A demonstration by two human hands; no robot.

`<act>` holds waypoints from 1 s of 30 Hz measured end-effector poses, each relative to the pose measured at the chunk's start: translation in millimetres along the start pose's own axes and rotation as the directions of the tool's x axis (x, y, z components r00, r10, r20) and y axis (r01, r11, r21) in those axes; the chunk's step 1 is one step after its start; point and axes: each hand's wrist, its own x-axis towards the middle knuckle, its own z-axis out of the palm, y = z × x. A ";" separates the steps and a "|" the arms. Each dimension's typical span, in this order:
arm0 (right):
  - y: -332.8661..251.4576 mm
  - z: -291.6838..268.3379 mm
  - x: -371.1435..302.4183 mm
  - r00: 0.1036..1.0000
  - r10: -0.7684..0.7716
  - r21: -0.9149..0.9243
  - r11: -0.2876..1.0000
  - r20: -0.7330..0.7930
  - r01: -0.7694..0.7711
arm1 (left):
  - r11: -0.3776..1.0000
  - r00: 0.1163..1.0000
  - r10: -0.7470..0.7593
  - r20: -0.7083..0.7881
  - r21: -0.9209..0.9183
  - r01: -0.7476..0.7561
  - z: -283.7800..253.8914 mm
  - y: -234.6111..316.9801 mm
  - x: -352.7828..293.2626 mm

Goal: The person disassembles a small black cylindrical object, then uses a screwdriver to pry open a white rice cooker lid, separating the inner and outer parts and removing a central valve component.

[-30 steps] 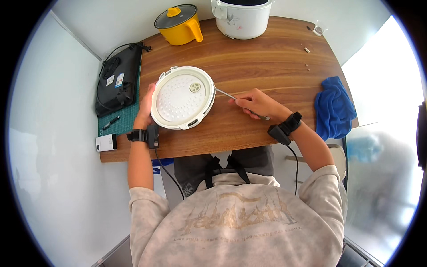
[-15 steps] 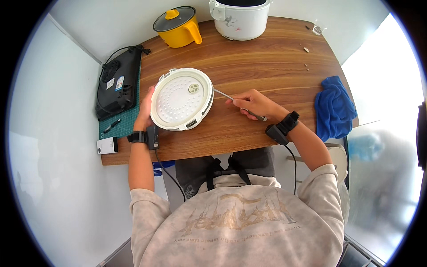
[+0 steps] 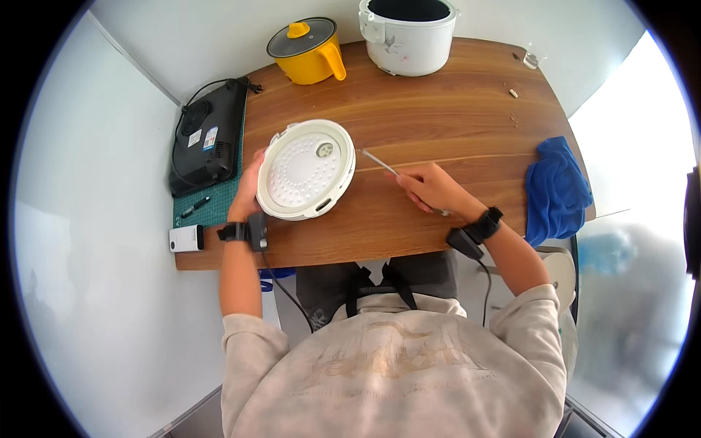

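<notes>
My left hand (image 3: pixel 247 191) grips the left rim of a round white rice cooker lid (image 3: pixel 305 169), holding it tilted with its dimpled inner side facing up above the wooden table (image 3: pixel 438 109). My right hand (image 3: pixel 431 188) is closed around a thin metal tool (image 3: pixel 380 163) whose tip points toward the lid's right edge without touching it. Both wrists wear black bands with cables.
A white rice cooker body (image 3: pixel 407 33) stands at the table's far edge, a yellow pot with a lid (image 3: pixel 307 50) to its left. A black induction hob (image 3: pixel 210 135) sits on a green mat at left. A blue cloth (image 3: pixel 556 188) lies at right. A small white device (image 3: pixel 185 238) rests near the front left corner.
The lid has shifted slightly with my left hand. My right hand with the metal tool has drawn back a little from the lid's edge.
</notes>
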 end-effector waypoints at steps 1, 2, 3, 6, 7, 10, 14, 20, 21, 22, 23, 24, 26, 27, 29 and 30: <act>5.3 -3.2 -6.7 0.997 0.071 -0.020 0.997 -0.012 -0.071 | 0.999 0.999 -0.041 -0.018 0.006 0.041 8.3 -1.8 -7.1; 7.0 -4.9 -11.2 0.990 0.142 -0.044 0.989 -0.014 -0.143 | 0.997 0.996 -0.081 -0.046 0.005 0.081 14.9 -1.1 -15.8; 5.4 -7.4 -13.2 0.992 0.128 -0.040 0.991 -0.025 -0.129 | 0.993 0.992 -0.117 0.045 0.028 0.115 21.6 4.7 -16.9; -7.0 -8.8 -3.1 0.993 0.082 -0.047 0.995 -0.087 -0.087 | 0.998 0.998 -0.062 0.018 0.032 0.061 24.2 4.0 -20.4; -3.7 -15.3 1.3 0.986 0.084 -0.082 0.992 -0.142 -0.097 | 0.998 0.998 -0.061 0.020 0.018 0.061 28.3 5.5 -21.8; 17.2 -32.7 11.6 0.918 -0.198 -0.444 0.896 -0.343 0.027 | 0.996 0.998 -0.056 0.014 -0.068 0.057 35.6 2.9 -28.1; 25.6 -66.5 21.6 0.859 -0.224 -0.655 0.739 -0.460 -0.158 | 0.987 1.000 -0.018 -0.022 -0.160 0.015 48.3 -3.9 -30.1; 41.3 -87.0 24.5 0.772 -0.409 -0.806 0.552 -0.487 -0.215 | 0.976 0.999 0.017 -0.038 -0.216 -0.025 56.2 -21.6 -28.3; 41.1 -87.4 24.8 0.764 -0.414 -0.810 0.539 -0.494 -0.232 | 0.972 0.999 0.009 -0.049 -0.235 -0.021 56.5 -24.8 -27.3; 40.2 -87.6 24.3 0.769 -0.409 -0.817 0.523 -0.492 -0.244 | 0.972 0.998 0.018 -0.063 -0.234 -0.032 59.8 -25.1 -28.6; 38.5 -87.6 23.8 0.773 -0.405 -0.824 0.506 -0.489 -0.256 | 0.972 0.997 0.027 -0.076 -0.232 -0.044 62.8 -25.7 -30.8; 37.5 -87.9 23.4 0.777 -0.400 -0.830 0.489 -0.486 -0.268 | 0.972 0.995 0.035 -0.089 -0.230 -0.055 66.0 -25.9 -32.8; 37.4 -88.3 23.5 0.774 -0.396 -0.829 0.482 -0.494 -0.283 | 0.972 0.994 0.071 -0.086 -0.220 -0.089 73.0 -24.2 -37.2; 37.5 -88.7 23.6 0.773 -0.393 -0.829 0.478 -0.498 -0.290 | 0.971 0.992 0.089 -0.085 -0.215 -0.105 75.4 -23.6 -38.1; 39.5 -89.5 23.1 0.771 -0.400 -0.833 0.469 -0.496 -0.292 | 0.968 0.993 0.092 -0.078 -0.226 -0.107 77.0 -23.5 -40.0; 40.1 -89.8 22.9 0.769 -0.404 -0.835 0.464 -0.495 -0.294 | 0.967 0.993 0.093 -0.074 -0.231 -0.108 76.9 -23.7 -40.6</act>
